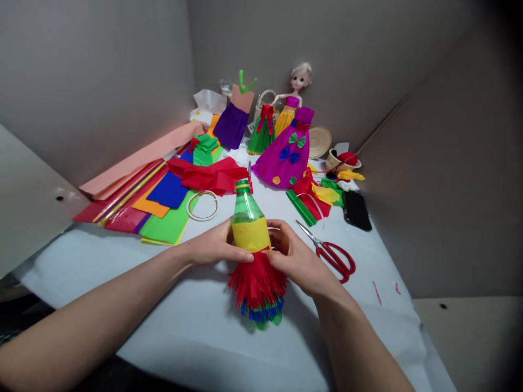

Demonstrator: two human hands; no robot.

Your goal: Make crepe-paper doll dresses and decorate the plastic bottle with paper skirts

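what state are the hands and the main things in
Bottle, held, wrapped with yellow band and red fringe
Left hand, gripping bottle
Right hand, gripping bottle
Scissors, lying flat, blades nearly closed
Phone, lying flat
Tape roll, lying flat
Doll, upright, clothed
Magenta dress, upright, decorated with bows
Red paper, rumpled

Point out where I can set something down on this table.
Bare tabletop: on the near side, between the forearms, below the fringed bottle; at left, between the green sheet and left forearm; at right, between the phone, scissors and red scraps. Crowded: the far side, with the doll, paper dresses and red paper.
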